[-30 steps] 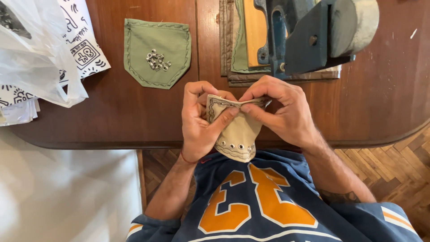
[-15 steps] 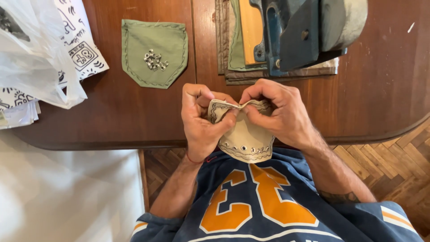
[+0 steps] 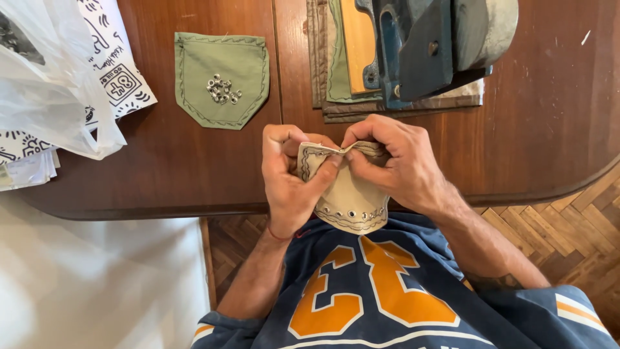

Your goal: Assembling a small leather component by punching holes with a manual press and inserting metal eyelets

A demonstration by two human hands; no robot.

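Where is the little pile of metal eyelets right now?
In the head view, the metal eyelets lie on the green fabric pocket on the wooden table, upper left of the left hand.

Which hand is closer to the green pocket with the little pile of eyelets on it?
Left. The left hand sits just below and to the right of the green pocket and eyelets; the right hand is farther right, pinching the beige pocket piece.
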